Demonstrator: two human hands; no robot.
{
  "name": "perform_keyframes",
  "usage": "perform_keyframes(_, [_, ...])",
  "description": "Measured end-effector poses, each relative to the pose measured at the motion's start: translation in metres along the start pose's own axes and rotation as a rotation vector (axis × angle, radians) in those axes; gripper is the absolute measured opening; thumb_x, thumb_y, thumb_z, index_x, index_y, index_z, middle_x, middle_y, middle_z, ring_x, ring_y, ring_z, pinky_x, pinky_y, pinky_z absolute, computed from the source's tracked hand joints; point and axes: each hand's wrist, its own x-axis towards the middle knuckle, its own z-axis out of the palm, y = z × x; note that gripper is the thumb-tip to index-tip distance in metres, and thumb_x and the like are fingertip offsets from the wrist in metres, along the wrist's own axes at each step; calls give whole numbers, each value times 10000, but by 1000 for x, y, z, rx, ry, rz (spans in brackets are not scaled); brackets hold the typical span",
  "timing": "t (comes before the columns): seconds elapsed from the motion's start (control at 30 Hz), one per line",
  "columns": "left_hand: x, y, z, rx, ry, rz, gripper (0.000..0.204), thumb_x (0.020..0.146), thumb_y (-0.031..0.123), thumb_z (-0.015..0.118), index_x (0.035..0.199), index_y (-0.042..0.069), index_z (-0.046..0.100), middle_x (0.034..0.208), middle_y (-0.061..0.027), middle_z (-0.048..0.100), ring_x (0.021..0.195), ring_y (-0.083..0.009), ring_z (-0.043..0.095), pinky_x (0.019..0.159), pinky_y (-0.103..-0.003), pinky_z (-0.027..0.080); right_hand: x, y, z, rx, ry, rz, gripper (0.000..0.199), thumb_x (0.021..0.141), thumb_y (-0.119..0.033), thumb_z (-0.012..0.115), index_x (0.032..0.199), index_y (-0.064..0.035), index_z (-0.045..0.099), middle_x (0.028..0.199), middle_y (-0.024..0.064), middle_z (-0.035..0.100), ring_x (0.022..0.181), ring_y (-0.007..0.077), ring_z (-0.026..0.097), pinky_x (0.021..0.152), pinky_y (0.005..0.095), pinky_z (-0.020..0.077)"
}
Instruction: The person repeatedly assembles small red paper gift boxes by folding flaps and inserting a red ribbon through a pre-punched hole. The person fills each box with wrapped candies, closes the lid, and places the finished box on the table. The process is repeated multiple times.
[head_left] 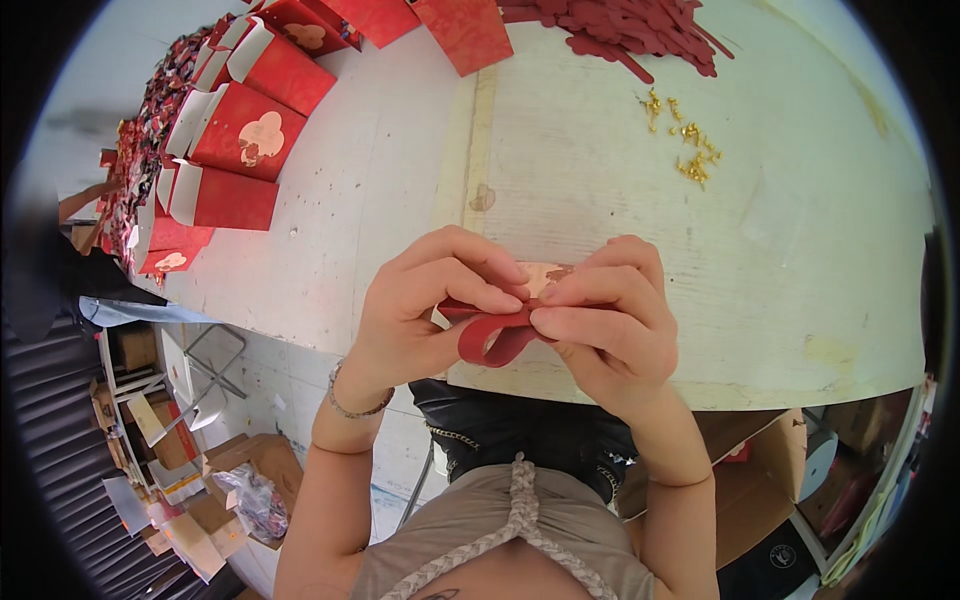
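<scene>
Close in front of me at the table's near edge, both hands pinch a dark red strap (485, 345) that is bent into a loop. My left hand (420, 305) holds it from the left, with thumb and fingers closed. My right hand (620, 320) grips from the right, its fingertips pressed together at the middle of the strap. Between the fingers shows a gold-patterned patch (545, 276) on a red piece, most of which the hands hide. Whether a small fastener sits between the fingertips, I cannot tell.
Small gold fasteners (692, 150) lie scattered beyond my right hand on the pale table (800, 280). A heap of dark red straps (640, 30) is at the back. Red boxes (245, 130) stand at the far left, near another person's arm (85, 200). Cardboard cartons (265, 470) sit on the floor.
</scene>
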Motion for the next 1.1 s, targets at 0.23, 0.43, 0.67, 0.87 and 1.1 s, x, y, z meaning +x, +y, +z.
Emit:
perform_keyframes(0.23, [5, -3, 1, -29, -45, 83, 205, 688, 72, 767, 805, 33, 604, 915, -134, 628, 809, -207, 622, 711, -305, 512, -2, -6, 0, -11, -4, 71, 300, 539, 12, 712, 806, -113, 657, 820, -16, 620, 717, 179, 485, 695, 295, 330])
perform_keyframes(0.43, [3, 4, -1, -69, -57, -158, 238, 738, 49, 729, 891, 3, 552, 881, -106, 638, 820, -185, 626, 713, -288, 518, -6, -6, 2, 120, 57, 205, 304, 544, 52, 721, 770, -120, 611, 775, -15, 603, 656, 177, 465, 698, 288, 306])
perform_keyframes(0.67, [-2, 2, 4, -327, 66, -395, 307, 744, -33, 697, 965, 7, 489, 884, -51, 612, 823, -117, 600, 726, -235, 513, -4, -8, 5, 44, 54, 120, 315, 580, 28, 742, 836, -92, 604, 706, -16, 595, 660, 177, 470, 690, 301, 330])
perform_keyframes(0.87, [-3, 17, 19, -71, 191, -233, 390, 777, -44, 630, 1110, 49, 451, 868, -59, 636, 785, -108, 617, 659, -234, 510, 28, -33, -3, -95, -92, 230, 234, 610, -32, 769, 813, -64, 657, 756, 19, 585, 673, 196, 502, 676, 293, 397])
perform_keyframes(1.1, [-20, 6, 33, 20, 313, -129, 398, 764, -16, 646, 1109, 59, 461, 853, -75, 657, 752, -157, 649, 661, -252, 511, 2, -39, 7, 70, 16, 360, 222, 638, 39, 721, 847, -18, 673, 778, 49, 587, 701, 160, 552, 574, 246, 451])
